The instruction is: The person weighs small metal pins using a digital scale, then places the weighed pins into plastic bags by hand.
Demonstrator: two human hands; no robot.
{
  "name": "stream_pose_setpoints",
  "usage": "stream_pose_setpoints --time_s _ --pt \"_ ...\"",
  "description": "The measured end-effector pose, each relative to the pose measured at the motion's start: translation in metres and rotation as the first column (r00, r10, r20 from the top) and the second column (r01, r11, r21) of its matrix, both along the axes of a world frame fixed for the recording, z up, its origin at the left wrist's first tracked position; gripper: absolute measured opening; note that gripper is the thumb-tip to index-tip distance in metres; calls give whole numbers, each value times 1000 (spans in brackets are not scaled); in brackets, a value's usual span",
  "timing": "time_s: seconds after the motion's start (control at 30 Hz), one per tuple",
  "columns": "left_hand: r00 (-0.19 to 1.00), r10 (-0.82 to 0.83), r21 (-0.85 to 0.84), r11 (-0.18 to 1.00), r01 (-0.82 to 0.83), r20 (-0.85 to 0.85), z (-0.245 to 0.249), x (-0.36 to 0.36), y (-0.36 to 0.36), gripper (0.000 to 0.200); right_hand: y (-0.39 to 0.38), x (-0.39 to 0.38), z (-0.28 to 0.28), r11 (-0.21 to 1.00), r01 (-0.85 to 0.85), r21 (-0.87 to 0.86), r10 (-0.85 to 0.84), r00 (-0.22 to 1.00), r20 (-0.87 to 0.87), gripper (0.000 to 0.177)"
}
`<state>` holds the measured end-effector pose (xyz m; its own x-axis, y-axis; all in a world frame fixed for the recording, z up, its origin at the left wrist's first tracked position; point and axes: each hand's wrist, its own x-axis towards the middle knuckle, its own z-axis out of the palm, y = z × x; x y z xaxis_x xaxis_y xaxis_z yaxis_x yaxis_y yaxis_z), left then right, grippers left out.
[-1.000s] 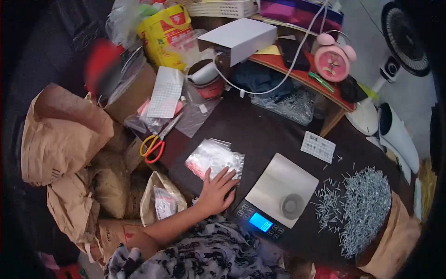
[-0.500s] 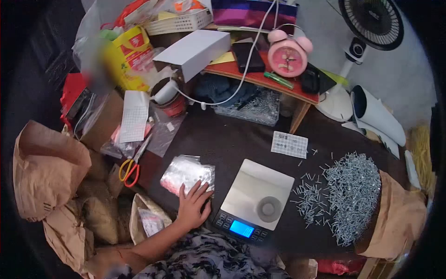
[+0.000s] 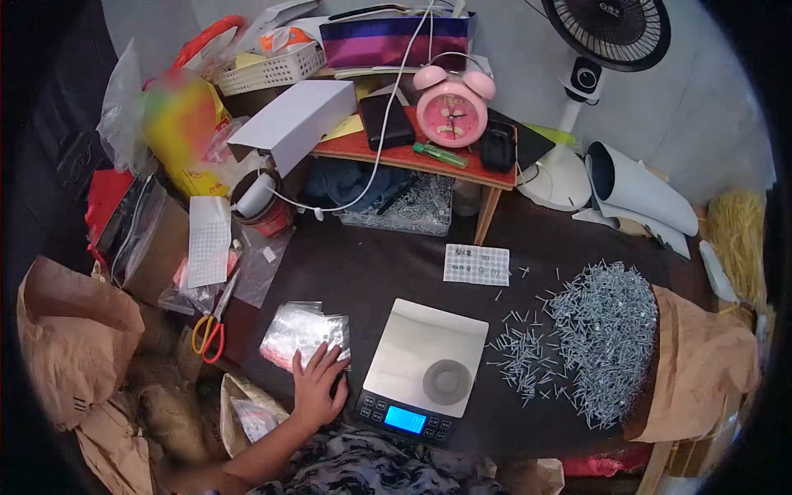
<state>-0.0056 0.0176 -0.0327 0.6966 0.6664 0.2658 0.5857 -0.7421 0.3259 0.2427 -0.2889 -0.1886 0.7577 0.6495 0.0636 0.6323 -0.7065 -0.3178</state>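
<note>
My left hand (image 3: 320, 386) lies flat with its fingers spread over the lower right part of a stack of clear plastic bags (image 3: 299, 327). Just to its right sits a digital scale (image 3: 417, 351) with a lit blue display. On the scale's metal plate rests a round grey disc (image 3: 446, 382). Further right is a large heap of small silver fasteners (image 3: 602, 338), screws or nails, with a smaller scatter of them (image 3: 524, 359) beside it. My right hand is out of view.
Yellow-and-red-handled scissors (image 3: 213, 326) lie left of the bags. A card of handwritten labels (image 3: 477, 265) is above the scale. Brown paper bags (image 3: 701, 363) flank the table. A pink alarm clock (image 3: 452, 111) stands on a red shelf, near a fan (image 3: 606, 33).
The head view has shifted, so most things appear further left. My left hand stays on the plastic bags, and the disc remains on the scale.
</note>
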Motion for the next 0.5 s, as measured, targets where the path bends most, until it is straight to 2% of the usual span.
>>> stream_pose_setpoints --time_s 0.5 --pt "1000 0 -20 1000 0 1 0 0 0 37 -8 -4 -2 999 35 -6 -35 999 1 29"
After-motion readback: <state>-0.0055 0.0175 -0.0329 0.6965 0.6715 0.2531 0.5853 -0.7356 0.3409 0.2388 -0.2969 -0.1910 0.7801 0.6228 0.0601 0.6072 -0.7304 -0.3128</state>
